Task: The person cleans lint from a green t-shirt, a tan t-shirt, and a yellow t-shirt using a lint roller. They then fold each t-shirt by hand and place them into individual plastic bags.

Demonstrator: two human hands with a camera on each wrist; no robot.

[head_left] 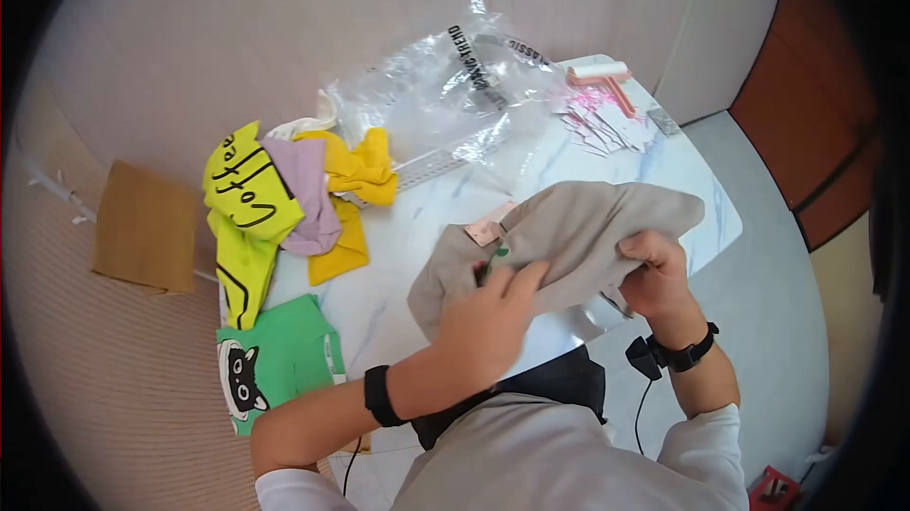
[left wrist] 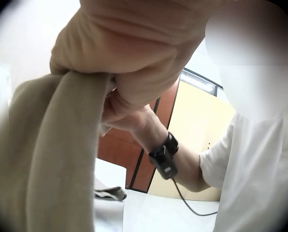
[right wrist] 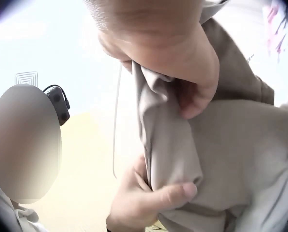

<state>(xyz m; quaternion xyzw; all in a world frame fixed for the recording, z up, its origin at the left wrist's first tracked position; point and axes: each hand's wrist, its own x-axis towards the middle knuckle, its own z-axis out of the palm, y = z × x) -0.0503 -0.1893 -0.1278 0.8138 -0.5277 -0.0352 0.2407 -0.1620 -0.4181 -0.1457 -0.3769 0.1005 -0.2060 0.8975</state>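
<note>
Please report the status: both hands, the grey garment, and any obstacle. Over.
Left hand, right hand: both gripping grey garment. Garment: creased, above table. Clear plastic bag lies beyond; no obstacle seen.

beige garment (head_left: 597, 227), blue-veined white tabletop (head_left: 376, 336)

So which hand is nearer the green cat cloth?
Left. The left hand is right of the green cat cloth; the right hand farther right, gripping the gray garment.
</note>
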